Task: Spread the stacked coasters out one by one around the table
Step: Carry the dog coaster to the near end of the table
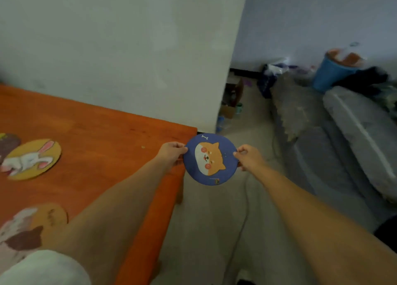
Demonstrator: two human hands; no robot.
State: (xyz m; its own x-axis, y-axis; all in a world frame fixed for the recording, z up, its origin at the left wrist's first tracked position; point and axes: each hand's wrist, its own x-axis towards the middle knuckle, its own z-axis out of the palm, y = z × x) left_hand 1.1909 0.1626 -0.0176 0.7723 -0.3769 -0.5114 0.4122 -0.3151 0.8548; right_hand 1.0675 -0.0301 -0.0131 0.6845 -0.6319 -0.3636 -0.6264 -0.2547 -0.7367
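Pinching opposite edges of a round blue coaster (211, 159), the fingers (182, 150) of a person's left hand (171, 153) grip its left rim while the fingers of the right hand (249, 157) clamp its right rim, thumbs on the printed face. The coaster, which shows an orange-and-white cartoon dog under a small white bone, is held flat-on to the camera in the air just off the near right corner of an orange bench (96, 138), above the pale floor (206, 231) rather than on the wood. Both bare forearms reach in from the bottom of the view, the left crossing the bench edge, the right over the floor; a light sleeve (45, 267) shows at the lower left. Three more coasters lie flat on the bench, well apart from the one in hand: a yellow coaster (34, 159) with a white rabbit near the left edge, a dark coaster (8, 143) partly out of view and just behind it, and a tan coaster (36, 226) with a brown-and-white animal by the near left, partly hidden by the left arm. A white wall (129, 48) rises behind the bench. To the right, a grey mattress (361, 138) lies on the floor, with a blue bucket (330, 74) and blurred clutter beyond it against the far wall.
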